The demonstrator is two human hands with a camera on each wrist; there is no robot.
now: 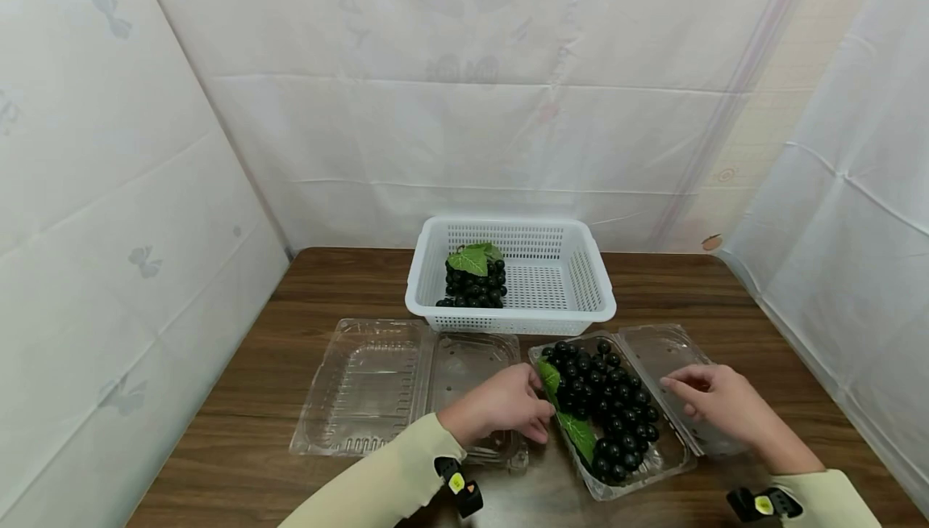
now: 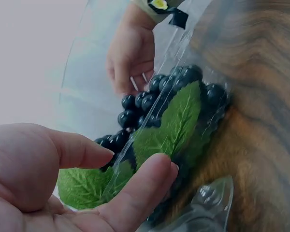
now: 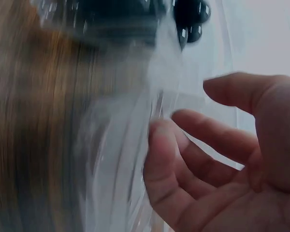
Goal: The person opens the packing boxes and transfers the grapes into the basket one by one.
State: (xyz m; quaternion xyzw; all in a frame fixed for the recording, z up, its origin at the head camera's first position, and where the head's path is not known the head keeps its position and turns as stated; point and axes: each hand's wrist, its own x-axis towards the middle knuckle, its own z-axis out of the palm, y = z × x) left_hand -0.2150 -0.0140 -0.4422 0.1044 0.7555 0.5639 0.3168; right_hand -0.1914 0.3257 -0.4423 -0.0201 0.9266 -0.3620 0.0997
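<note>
A bunch of black grapes (image 1: 610,399) with green leaves (image 1: 576,431) lies in a clear plastic clamshell box (image 1: 671,459), whose lid is folded out to the right. My left hand (image 1: 508,403) is at the box's left edge, beside the leaves. In the left wrist view its thumb and fingers (image 2: 145,186) are apart, with no object between them. Over the folded-out lid (image 1: 656,347) is my right hand (image 1: 714,399). Its fingers (image 3: 162,145) are loosely bent and the thumb stands away from them, with nothing held.
Behind the boxes stands a white plastic basket (image 1: 508,320) with another bunch of black grapes (image 1: 472,290) and leaves at its left side. A second clear clamshell box (image 1: 370,391) lies unfolded on the wooden table (image 1: 239,407), partly under my left arm. White sheets (image 1: 435,133) surround the table.
</note>
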